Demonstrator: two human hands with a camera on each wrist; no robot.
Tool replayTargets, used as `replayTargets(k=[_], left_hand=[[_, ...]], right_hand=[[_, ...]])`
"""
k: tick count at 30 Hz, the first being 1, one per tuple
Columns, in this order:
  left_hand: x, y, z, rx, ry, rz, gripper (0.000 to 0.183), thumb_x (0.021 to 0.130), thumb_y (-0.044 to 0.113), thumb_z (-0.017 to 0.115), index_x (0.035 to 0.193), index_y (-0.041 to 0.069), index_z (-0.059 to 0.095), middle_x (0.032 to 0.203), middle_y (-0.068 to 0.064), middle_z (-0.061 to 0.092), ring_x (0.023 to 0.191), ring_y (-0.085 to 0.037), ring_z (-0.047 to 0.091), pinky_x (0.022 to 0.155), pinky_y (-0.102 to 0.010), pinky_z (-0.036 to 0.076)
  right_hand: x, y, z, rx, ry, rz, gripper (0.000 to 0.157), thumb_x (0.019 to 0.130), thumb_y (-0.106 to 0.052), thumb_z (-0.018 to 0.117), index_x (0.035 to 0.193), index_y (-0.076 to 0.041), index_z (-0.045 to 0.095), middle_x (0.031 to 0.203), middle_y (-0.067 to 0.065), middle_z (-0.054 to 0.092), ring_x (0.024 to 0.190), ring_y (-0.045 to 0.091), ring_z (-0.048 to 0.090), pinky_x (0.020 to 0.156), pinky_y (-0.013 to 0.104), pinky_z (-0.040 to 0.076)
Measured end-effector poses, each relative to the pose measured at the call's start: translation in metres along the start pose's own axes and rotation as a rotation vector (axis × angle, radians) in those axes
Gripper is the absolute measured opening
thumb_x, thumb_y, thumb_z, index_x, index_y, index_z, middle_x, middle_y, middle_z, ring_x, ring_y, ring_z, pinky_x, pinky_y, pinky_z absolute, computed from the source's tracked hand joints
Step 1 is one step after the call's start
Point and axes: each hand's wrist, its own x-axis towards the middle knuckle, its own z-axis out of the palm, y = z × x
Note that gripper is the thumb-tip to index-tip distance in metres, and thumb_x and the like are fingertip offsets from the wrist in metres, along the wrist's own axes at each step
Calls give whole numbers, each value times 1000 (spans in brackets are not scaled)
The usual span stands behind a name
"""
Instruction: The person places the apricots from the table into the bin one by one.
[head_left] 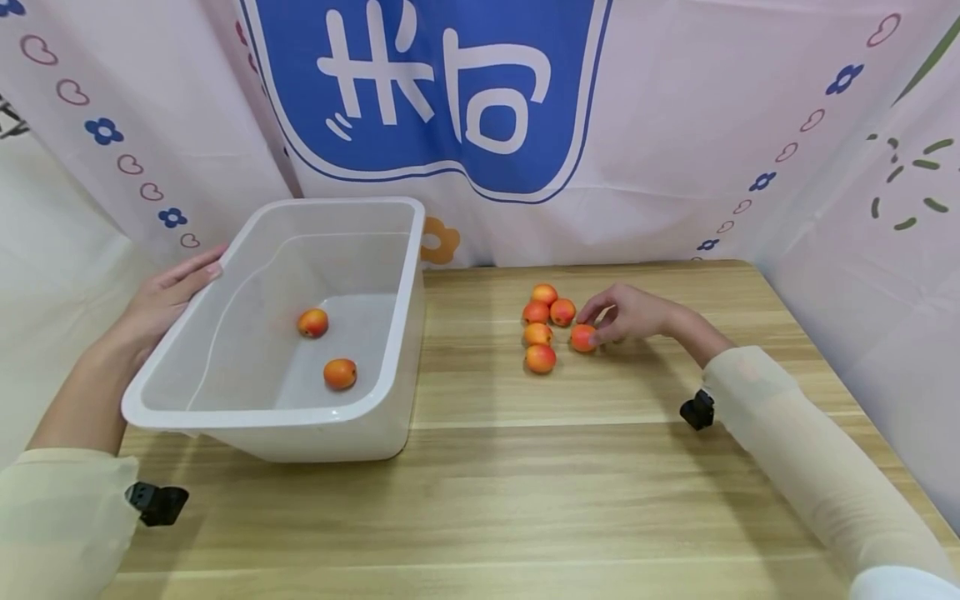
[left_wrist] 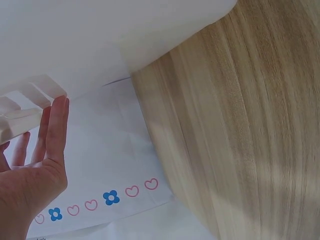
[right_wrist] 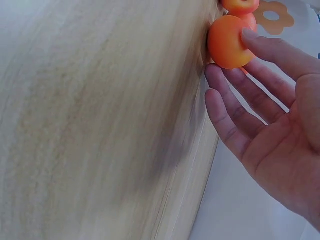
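Observation:
My right hand (head_left: 626, 312) is at the right of a cluster on the wooden table. It pinches a small round orange-red fruit (right_wrist: 227, 42), thumb on one side and fingertips on the other. Several similar fruits (head_left: 540, 358) lie close by on its left. The left hand (head_left: 161, 304) holds the left rim of a white plastic bin (head_left: 416, 358), which appears tilted. From below, the left wrist view shows its fingers (left_wrist: 57, 130) up at the rim. Inside the bin lie two more fruits, one orange-red (head_left: 312, 322) and one more orange (head_left: 340, 374).
The wooden table (head_left: 480, 508) extends in front of and between the arms. A white cloth (head_left: 675, 125) with a blue printed sign hangs along the back edge, and more cloth hangs at both sides. Small black devices (head_left: 699, 410) sit at both wrists.

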Motion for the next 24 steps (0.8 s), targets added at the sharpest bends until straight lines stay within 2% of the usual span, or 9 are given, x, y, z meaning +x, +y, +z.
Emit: replayTargets(k=[5,10,14,20,24], left_hand=[[0,-1,-1,-12,-1,-8,53,107,30,59,158,37,44,102,28,71,87,0,72,69,-21,63],[0,0,-1,-29,-2,-4,46,107,28,59,151,40,53,103,26,72,87,-1,72,69,-22,64],[0,1,0,-28,4,-7,39,107,28,60,142,43,61,102,25,72,86,-1,72,69,-22,63],[-1,-1,1,-37,13,7,37,106,27,61,139,43,63,102,25,73,86,-1,72,69,-21,63],[0,-2,0,-36,10,16,37,106,26,61,140,42,63,102,25,73,86,-1,72,68,-21,63]], right_hand=[[-2,-2,-2,15,12,8,39,90,-6,78,125,6,68,127,22,68,107,33,69,84,28,61],[-5,-6,-5,79,35,31,43,91,-8,77,131,4,65,129,19,66,110,34,67,88,31,61],[-7,-11,-8,120,61,9,42,91,-5,78,130,5,66,128,19,68,109,34,69,93,31,60],[-8,-16,-10,136,76,6,41,92,-2,77,130,5,66,131,20,67,113,33,68,99,35,59],[-8,-19,-11,159,87,10,42,92,-1,76,131,6,65,134,22,65,116,35,67,98,34,60]])
